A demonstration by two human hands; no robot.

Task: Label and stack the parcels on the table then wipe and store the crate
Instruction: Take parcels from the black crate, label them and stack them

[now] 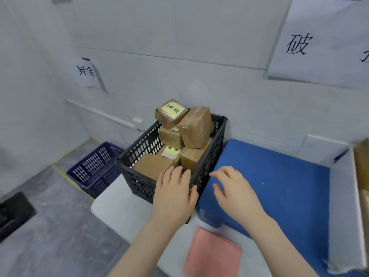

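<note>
Head view looks down on a black crate (139,182) standing at the left end of the table (119,210), its right wall touching a blue mat (269,176) that covers the table beside it. Brown parcels (195,128) are heaped inside, piled above the rim at the far end; the top parcel (171,112) lies tilted and bears a yellow label, as do at least two lower ones. A pink cloth (213,254) lies flat on the table near the person. On the floor to the left sits a dark blue basket (95,166). Two paper signs (85,72) hang on the wall, and a white partition (341,206) closes off the mat on the right.

The left hand (173,194) lies over the crate's near rim by its right corner, fingers nearly straight and reaching to the nearest parcel, thumb by the corner. The right hand (233,188) hovers above the mat just beside the crate, fingers loosely bent, holding nothing.
</note>
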